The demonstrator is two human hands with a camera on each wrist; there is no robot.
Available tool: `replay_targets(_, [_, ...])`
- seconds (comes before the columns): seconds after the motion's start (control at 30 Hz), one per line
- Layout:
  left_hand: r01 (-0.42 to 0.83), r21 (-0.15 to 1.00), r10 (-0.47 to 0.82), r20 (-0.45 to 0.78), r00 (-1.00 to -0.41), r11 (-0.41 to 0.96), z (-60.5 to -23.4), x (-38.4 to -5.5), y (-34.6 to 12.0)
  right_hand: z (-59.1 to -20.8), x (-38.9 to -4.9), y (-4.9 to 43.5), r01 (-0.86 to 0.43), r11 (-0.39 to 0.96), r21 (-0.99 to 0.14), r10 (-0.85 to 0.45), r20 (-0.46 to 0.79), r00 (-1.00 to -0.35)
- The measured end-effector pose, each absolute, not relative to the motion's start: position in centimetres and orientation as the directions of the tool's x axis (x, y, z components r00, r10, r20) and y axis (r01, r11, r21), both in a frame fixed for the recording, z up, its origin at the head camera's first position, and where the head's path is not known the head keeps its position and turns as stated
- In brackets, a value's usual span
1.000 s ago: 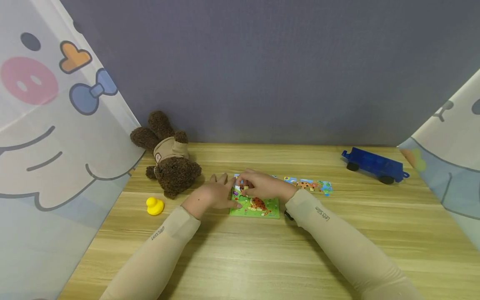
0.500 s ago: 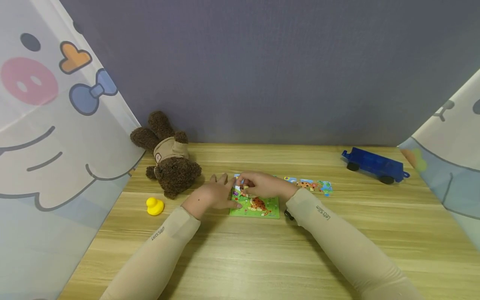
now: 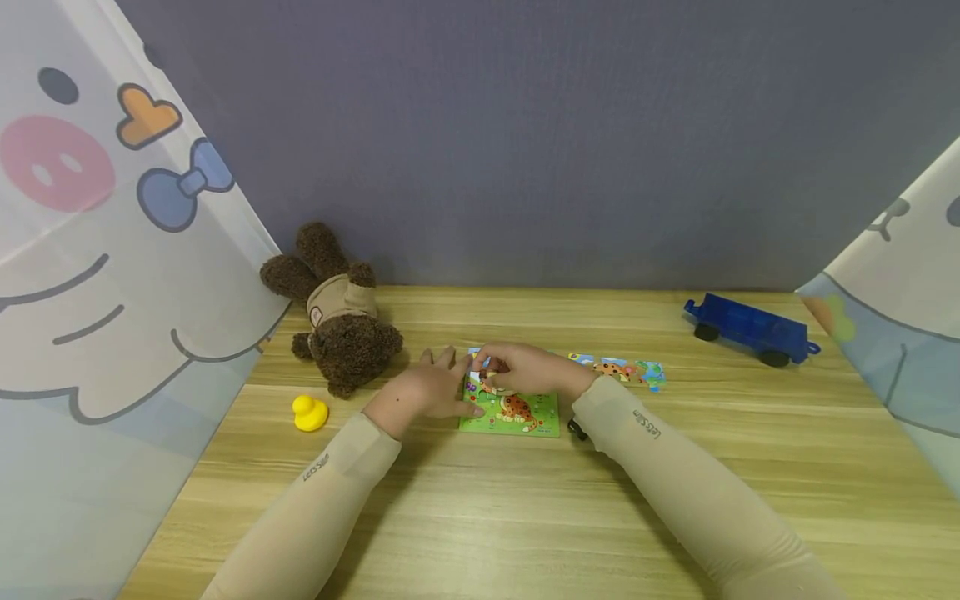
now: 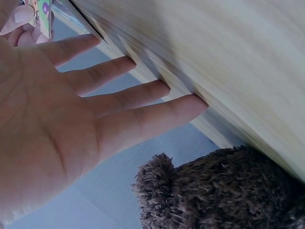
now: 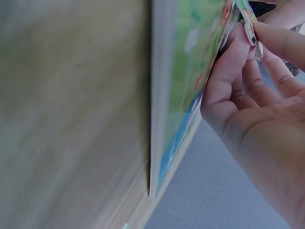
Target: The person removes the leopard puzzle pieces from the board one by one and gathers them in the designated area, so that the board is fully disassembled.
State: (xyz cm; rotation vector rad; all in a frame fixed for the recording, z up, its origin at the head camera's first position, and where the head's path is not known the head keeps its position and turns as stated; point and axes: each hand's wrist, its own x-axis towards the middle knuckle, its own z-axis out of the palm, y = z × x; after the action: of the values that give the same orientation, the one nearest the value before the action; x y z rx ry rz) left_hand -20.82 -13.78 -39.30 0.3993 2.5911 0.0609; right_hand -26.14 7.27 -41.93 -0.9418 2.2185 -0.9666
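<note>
Left grip (image 4: 71, 119) on wooden tabletop (image 4: 228, 52)

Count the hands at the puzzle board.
2: left hand at the left edge of the puzzle board; right hand over its far part, pinching a puzzle piece. No others show.

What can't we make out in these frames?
Head: much of the upper puzzle board, behind the right hand.
Head: what the dark object is; small, partly behind the right sleeve.
Right wrist: full picture on the puzzle piece, nearly edge-on.
Head: lettering on the left sleeve, too small.
</note>
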Motion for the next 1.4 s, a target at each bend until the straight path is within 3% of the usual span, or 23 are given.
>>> replay_targets(0.53, [0.263, 0.124, 0.29, -0.48, -0.828, 0.957, -39.4, -20.8, -13.6, -41.1, -25.9, 8.6, -0.242, 0.478, -0.844, -0.728, -0.227, -0.647])
replay_targets(0.9, [0.274, 0.125, 0.3, -0.469, -0.83, 0.954, -39.5, -20.8, -13.8, -38.1, -26.4, 13.8, -0.299, 0.436, -0.849, -0.709, -0.12, -0.694])
replay_targets(1.13, [0.274, 0.139, 0.306, -0.472, -0.827, 0.952, -39.4, -20.8, -13.8, -37.6, -25.9, 17.5, -0.245, 0.471, -0.847, -0.679, -0.171, -0.714])
replay_targets(1.4, [0.274, 0.133, 0.304, -0.473, -0.827, 0.952, -39.4, -20.8, -13.8, -39.7, -25.2, 20.5, -0.226, 0.562, -0.796, -0.654, -0.261, -0.71])
